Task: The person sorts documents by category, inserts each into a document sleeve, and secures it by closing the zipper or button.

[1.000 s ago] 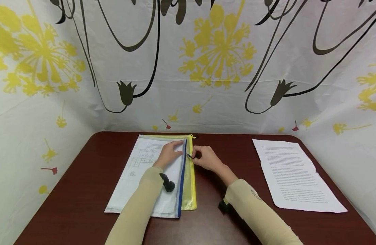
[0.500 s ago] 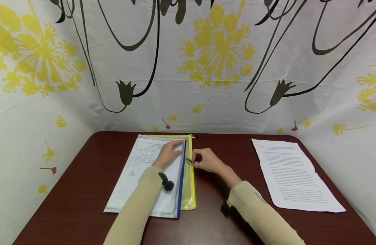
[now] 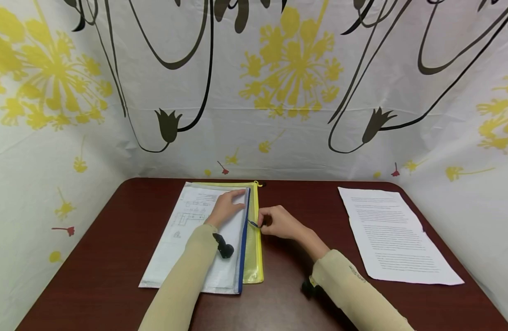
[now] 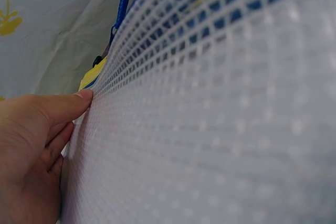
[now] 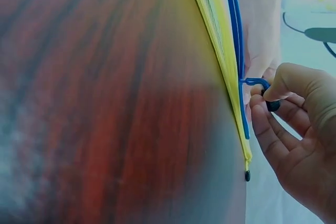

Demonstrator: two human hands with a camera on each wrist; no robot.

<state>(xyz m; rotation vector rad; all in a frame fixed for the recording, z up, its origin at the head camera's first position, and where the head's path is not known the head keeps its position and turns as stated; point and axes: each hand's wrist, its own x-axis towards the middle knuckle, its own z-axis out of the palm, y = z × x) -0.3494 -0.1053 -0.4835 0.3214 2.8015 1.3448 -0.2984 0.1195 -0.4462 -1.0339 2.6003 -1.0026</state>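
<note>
A clear mesh zipper pouch with a blue zipper edge and white printed sheets inside lies on top of a yellow-edged mesh pouch. My left hand rests on the blue-edged pouch near its far right corner, thumb and index finger spread. In the left wrist view the thumb touches the mesh edge; the other fingers are partly hidden. My right hand pinches the zipper pull, a blue loop with a black end, between thumb and fingers. In the right wrist view, two blue zipper strips run apart on one side of it.
A printed sheet of paper lies on the right side of the dark red-brown table. The yellow pouch's own pull hangs at its far corner. A white patterned curtain stands behind the table.
My right hand has drawn the zipper pull a short way along the blue edge toward the near side. The left hand and both pouches have stayed in place.
</note>
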